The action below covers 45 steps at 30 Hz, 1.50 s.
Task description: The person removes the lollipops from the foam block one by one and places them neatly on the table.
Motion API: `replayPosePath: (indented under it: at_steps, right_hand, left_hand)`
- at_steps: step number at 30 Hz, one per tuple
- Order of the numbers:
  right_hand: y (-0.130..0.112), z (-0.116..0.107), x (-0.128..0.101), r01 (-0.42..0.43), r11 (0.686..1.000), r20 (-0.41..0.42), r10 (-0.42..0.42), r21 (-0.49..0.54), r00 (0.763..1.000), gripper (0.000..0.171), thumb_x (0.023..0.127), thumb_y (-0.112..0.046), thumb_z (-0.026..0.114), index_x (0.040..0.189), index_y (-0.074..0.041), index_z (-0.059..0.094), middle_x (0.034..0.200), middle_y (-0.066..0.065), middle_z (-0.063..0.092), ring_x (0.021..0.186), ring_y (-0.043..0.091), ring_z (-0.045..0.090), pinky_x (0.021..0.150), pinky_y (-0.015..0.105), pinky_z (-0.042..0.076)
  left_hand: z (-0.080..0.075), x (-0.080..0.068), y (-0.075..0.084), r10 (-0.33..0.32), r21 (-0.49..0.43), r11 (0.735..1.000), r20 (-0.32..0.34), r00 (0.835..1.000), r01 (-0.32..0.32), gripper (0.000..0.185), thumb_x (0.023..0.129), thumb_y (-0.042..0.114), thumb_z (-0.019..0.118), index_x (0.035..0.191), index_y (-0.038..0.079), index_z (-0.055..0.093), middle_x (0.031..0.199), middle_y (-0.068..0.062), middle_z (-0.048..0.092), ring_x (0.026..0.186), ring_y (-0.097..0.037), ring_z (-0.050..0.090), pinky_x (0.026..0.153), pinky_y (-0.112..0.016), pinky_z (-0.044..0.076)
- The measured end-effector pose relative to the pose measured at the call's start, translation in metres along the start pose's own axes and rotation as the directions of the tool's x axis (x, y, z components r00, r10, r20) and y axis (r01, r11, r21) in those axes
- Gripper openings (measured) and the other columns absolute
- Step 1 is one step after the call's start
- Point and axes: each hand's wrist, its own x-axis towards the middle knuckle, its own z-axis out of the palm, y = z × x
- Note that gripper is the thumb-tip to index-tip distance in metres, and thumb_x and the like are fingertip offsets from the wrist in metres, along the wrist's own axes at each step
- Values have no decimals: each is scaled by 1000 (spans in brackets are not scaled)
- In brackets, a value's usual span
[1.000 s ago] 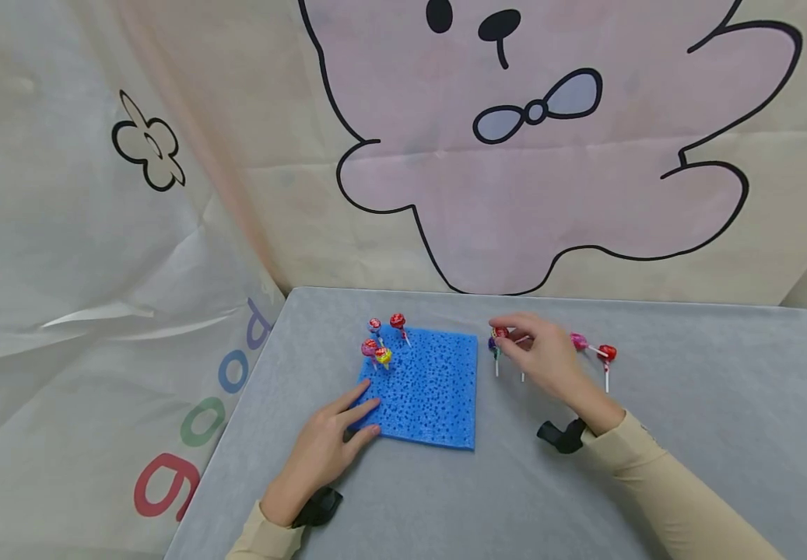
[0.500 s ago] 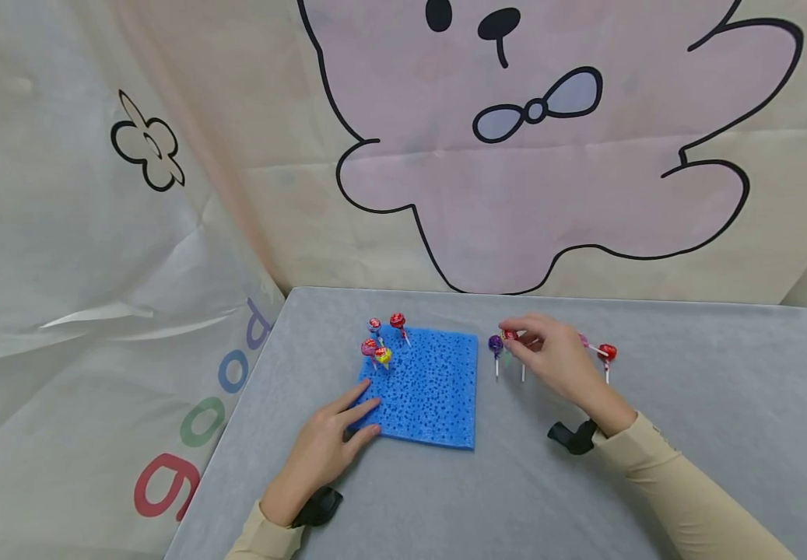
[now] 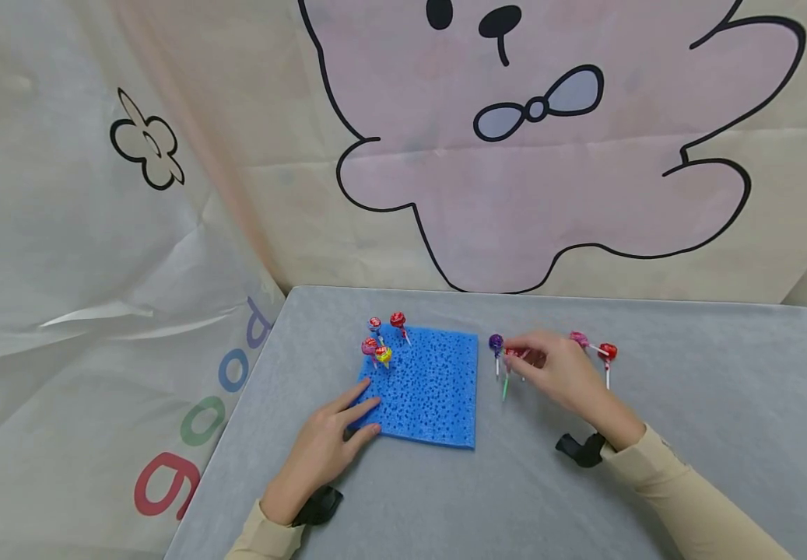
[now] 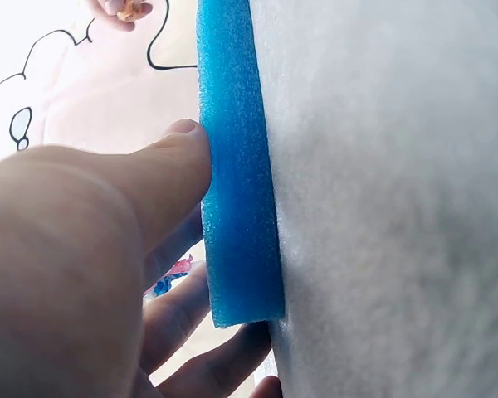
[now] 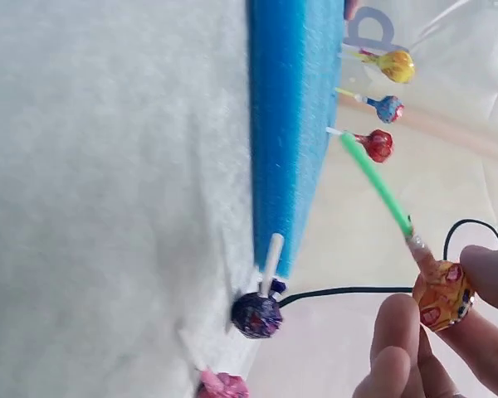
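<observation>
A blue foam pad (image 3: pixel 431 393) lies on the grey table (image 3: pixel 690 404), with several lollipops (image 3: pixel 384 355) standing in its far left corner. My left hand (image 3: pixel 364 408) rests with straight fingers on the pad's near left corner. In the left wrist view its thumb (image 4: pixel 162 170) touches the pad's edge (image 4: pixel 236 191). My right hand (image 3: pixel 515 354) pinches the orange-red head of a green-stick lollipop (image 5: pixel 442 294) just right of the pad, its stick (image 3: pixel 506 383) pointing down toward the table. A purple lollipop (image 3: pixel 496 342) lies beside it.
A pink lollipop (image 3: pixel 578 338) and a red lollipop (image 3: pixel 608 351) lie on the table behind my right hand. A printed cloth backdrop (image 3: pixel 515 194) hangs behind the table and along its left side. The table's left edge runs close to my left wrist.
My right hand has picked a green-stick lollipop out of the loose group and drawn it slightly nearer, uncovering the purple one. My left hand and the pad have not moved.
</observation>
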Motion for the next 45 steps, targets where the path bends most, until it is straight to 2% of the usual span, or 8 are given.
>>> replayPosePath:
  at_steps: [5,9,16,22,26,36,45]
  right_hand:
    - [4,6,-4,6,1000,71,-5,-13,997,20,93,-21,80,112,-14,80,90,-7,71,81,11,60,67,21,52]
    - [7,11,-5,1,1000,133,-3,17,991,20,93,-23,81,110,-13,80,87,-9,70,79,10,58,65,20,51]
    - [8,20,-5,-36,999,206,27,38,978,9,93,-25,81,98,-18,77,80,-10,66,74,9,56,62,20,49]
    - [9,25,-2,-30,999,251,21,33,968,8,95,-25,78,96,-18,77,78,-9,64,72,10,54,61,21,47]
    - [9,28,-2,-18,1000,264,12,21,964,8,95,-25,78,92,-17,75,76,-9,62,72,10,53,62,22,45]
    - [13,35,-1,-44,999,309,49,-22,950,17,93,-27,79,80,-20,71,69,-7,57,67,10,50,59,22,40]
    - [10,33,-3,-43,999,279,46,-16,959,11,93,-26,79,89,-18,74,75,-8,61,72,10,52,63,23,45]
  left_hand:
    - [0,0,0,-4,0,1000,-1,1000,4,47,96,35,76,139,18,69,159,-6,52,138,-28,58,110,-50,51]
    - [0,-1,1,-6,2,1000,-1,1000,6,47,96,35,76,139,18,69,159,-6,52,139,-28,58,110,-50,51]
    - [0,0,1,-10,13,1000,0,1000,10,47,96,36,76,140,19,69,160,-5,51,139,-28,58,110,-49,51]
    - [0,0,1,-18,16,1000,12,1000,18,47,97,37,75,140,19,69,160,-4,50,140,-27,57,111,-49,51]
    - [0,0,0,-20,14,1000,13,1000,19,47,97,36,75,140,19,69,161,-4,50,140,-27,57,111,-49,51]
    - [0,0,0,-23,2,1000,17,1000,23,47,97,36,75,140,19,69,160,-4,50,140,-27,57,111,-48,51]
    - [-1,1,1,-18,-5,1000,17,1000,18,47,97,35,76,139,18,69,160,-5,51,140,-28,58,111,-49,51]
